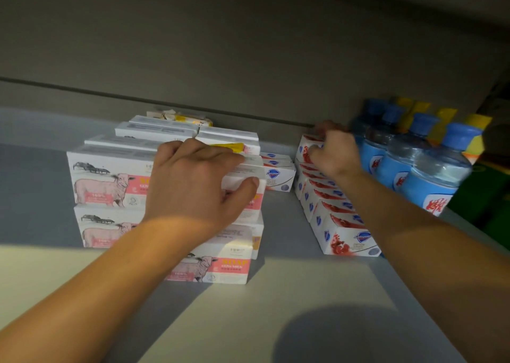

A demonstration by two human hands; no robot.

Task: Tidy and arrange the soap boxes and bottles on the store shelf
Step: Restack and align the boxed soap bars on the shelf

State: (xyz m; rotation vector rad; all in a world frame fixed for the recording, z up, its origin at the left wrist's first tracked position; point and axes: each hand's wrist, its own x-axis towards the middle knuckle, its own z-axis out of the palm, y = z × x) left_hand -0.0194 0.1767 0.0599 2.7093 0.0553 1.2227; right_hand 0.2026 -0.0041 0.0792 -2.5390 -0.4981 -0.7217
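Nearest, left hand (193,180) gripping a goat-soap box (245,180) atop the left stack. Farther right, right hand (331,150) pinching the far pomegranate soap box (310,147), just beside blue-capped bottles (430,169) on grey shelf (289,293).

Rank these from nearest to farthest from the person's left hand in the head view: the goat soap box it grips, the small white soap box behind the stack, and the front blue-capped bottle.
1. Goat soap box, under the left hand, top of the stack.
2. Small white soap box, just right, further back.
3. Front blue-capped bottle, far right of the shelf.
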